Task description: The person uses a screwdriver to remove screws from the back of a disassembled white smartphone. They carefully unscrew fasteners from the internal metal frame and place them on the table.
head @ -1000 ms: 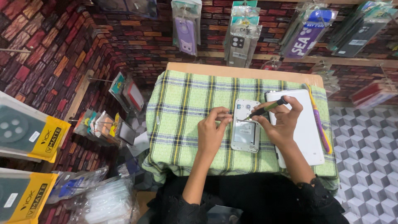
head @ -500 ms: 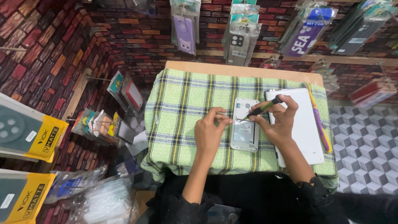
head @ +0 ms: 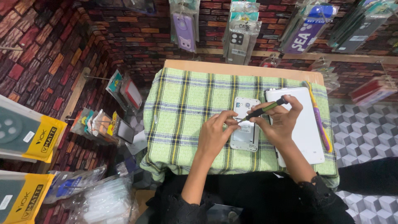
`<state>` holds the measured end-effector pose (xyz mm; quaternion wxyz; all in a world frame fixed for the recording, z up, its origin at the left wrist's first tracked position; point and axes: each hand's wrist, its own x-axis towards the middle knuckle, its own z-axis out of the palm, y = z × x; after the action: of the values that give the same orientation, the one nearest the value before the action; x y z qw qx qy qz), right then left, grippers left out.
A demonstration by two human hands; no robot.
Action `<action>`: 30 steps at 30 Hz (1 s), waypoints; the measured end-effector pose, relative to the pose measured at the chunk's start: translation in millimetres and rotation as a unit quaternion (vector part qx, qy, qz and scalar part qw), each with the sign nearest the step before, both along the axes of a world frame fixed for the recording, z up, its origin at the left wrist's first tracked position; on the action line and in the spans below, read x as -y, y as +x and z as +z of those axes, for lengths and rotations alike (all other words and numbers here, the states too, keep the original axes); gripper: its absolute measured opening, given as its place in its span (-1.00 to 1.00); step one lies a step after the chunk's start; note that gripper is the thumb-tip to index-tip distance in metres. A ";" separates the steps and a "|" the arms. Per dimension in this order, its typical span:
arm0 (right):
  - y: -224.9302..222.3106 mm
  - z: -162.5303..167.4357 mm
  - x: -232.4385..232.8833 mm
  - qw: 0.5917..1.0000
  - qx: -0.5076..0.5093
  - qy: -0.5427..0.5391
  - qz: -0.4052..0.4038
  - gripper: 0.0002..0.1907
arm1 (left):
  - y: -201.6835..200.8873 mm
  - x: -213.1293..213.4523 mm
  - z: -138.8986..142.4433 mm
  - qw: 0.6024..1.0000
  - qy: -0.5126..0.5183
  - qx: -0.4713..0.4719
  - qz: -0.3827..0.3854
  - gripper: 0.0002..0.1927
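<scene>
The left hand (head: 216, 133) presses its fingertips on an opened white phone (head: 245, 123) lying between both hands on the checked cloth (head: 186, 108) over the tabletop. The right hand (head: 278, 120) pinches a green-handled screwdriver (head: 262, 110), tip on the phone. A white tablet (head: 304, 124) lies beneath the right hand, a yellow-and-purple tool (head: 318, 118) beyond it.

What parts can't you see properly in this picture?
- Head view: the screwdriver tip is too small, and where it meets the phone is unclear.
- The left hand covers the phone's left edge.
- The right hand hides part of the white tablet.
- The phone's inner parts are too small to tell.
</scene>
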<state>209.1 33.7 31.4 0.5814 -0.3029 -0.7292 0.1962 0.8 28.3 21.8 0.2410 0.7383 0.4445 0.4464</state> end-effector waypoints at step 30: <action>-3.6 1.5 -3.4 0.988 0.078 0.082 -0.102 -0.05 | -1.6 -0.6 8.7 0.988 0.002 0.110 0.112 -0.83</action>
<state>205.5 37.1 32.9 0.5627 -0.3412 -0.7512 0.0516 -0.8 28.9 30.5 0.2352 0.6308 0.4943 0.5499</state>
